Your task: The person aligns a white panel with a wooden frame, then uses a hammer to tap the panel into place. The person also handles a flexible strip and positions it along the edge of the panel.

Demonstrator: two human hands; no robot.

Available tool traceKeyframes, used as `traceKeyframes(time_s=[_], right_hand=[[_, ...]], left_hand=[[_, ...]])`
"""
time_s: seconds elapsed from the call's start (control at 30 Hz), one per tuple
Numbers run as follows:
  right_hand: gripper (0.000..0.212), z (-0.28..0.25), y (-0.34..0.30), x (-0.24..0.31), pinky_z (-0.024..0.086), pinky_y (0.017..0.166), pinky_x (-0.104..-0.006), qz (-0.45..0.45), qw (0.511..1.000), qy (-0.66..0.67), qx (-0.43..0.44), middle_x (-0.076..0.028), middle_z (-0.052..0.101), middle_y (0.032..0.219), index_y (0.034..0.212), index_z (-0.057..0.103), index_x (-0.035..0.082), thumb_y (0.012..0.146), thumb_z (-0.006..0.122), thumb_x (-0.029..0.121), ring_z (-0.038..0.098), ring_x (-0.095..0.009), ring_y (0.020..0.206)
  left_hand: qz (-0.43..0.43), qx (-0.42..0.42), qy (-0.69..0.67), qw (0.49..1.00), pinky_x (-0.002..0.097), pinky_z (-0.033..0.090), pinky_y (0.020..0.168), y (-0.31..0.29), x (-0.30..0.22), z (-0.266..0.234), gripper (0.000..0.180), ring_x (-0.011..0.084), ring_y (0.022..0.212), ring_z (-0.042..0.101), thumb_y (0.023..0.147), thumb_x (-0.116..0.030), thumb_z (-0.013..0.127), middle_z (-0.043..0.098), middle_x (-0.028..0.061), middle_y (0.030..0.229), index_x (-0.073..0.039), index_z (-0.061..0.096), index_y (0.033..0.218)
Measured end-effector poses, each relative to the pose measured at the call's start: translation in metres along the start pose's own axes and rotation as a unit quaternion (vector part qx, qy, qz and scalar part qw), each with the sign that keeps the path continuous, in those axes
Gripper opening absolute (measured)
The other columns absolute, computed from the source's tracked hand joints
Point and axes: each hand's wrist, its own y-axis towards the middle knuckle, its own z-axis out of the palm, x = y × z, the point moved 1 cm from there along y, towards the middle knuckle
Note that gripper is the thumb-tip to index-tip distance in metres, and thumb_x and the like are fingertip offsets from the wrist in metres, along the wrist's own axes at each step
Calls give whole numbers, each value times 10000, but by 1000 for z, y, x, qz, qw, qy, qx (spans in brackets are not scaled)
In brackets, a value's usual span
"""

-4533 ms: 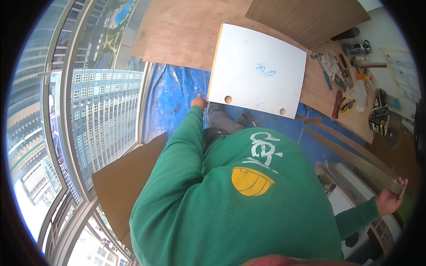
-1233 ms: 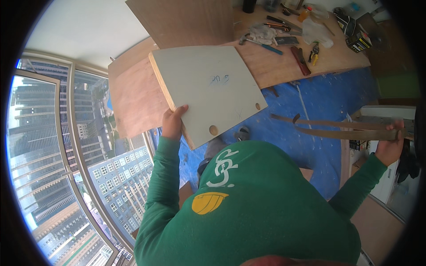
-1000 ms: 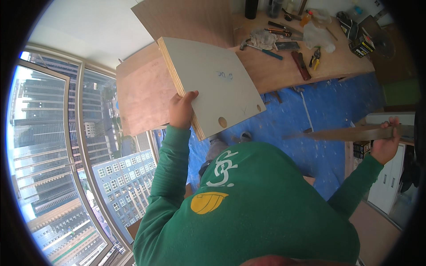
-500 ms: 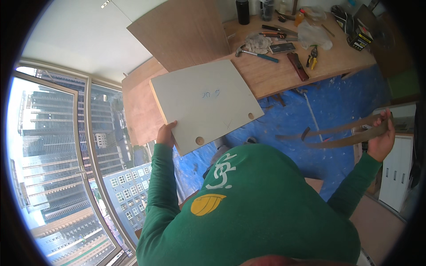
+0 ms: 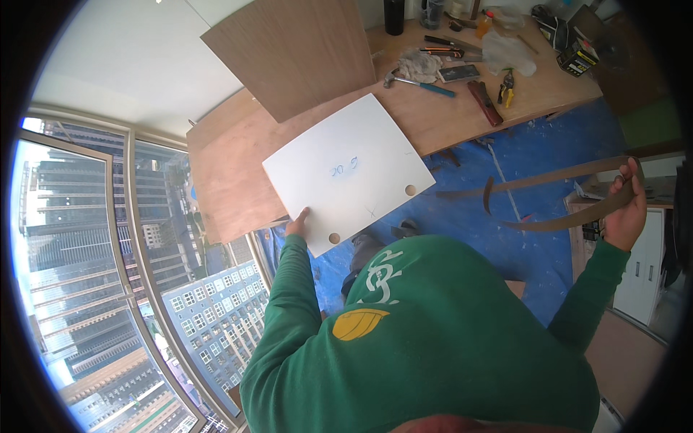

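My left hand [image 5: 297, 223] grips the near left corner of a white cabinet door panel [image 5: 346, 144], thumb on its face and the other fingers hidden beneath. The panel is tilted over the near edge of the wooden workbench [image 5: 231, 169]. Two round hinge holes and some blue pen marks show on its face. Out to the right, my right hand [image 5: 625, 206] is closed around a long brown strip of edge banding [image 5: 538, 223]. The strip loops through the fingers, and its loose ends hang to the left over the blue floor sheet.
On the bench lie a hammer [image 5: 422, 84], a phone [image 5: 458, 73], yellow-handled pliers [image 5: 508, 90] and a dark red tool [image 5: 484, 103]. A plywood sheet [image 5: 296, 54] leans at the back. Blue sheeting [image 5: 534, 173] covers the floor. Windows [image 5: 79, 267] stand at left, a white cabinet [image 5: 639, 268] at right.
The panel has shifted slightly right and turned, its face now brighter and its left edge no longer showing. My left hand moved right with it. The brown strip has swung, its loop opening wider.
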Motion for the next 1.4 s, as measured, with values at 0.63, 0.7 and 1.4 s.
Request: traceKeyframes(time_s=[0.63,0.7,1.4], right_hand=[[418,17,7,3,468,804,-285,5,999,13,51,-91,645,1119,1401,536,-69,1041,555,144,553,-152,885],[422,24,13,3,462,804,-285,11,998,3,60,-84,645,1119,1402,534,-67,1042,560,150,547,-148,883],[431,16,26,22,436,792,-275,21,994,-19,108,-70,653,1136,1413,547,-55,1038,564,157,529,-131,867]], left_hand=[[-217,238,-232,918,468,482,1039,-160,11,109,670,282,1147,646,983,-473,660,659,180,1252,11,479,1409],[-265,239,-321,877,502,340,1186,-156,21,143,761,325,1369,514,989,-503,641,524,216,1468,3,385,1496],[-38,-51,-422,904,395,559,662,-80,38,60,360,232,745,666,977,-367,715,690,83,970,-70,631,1162]])
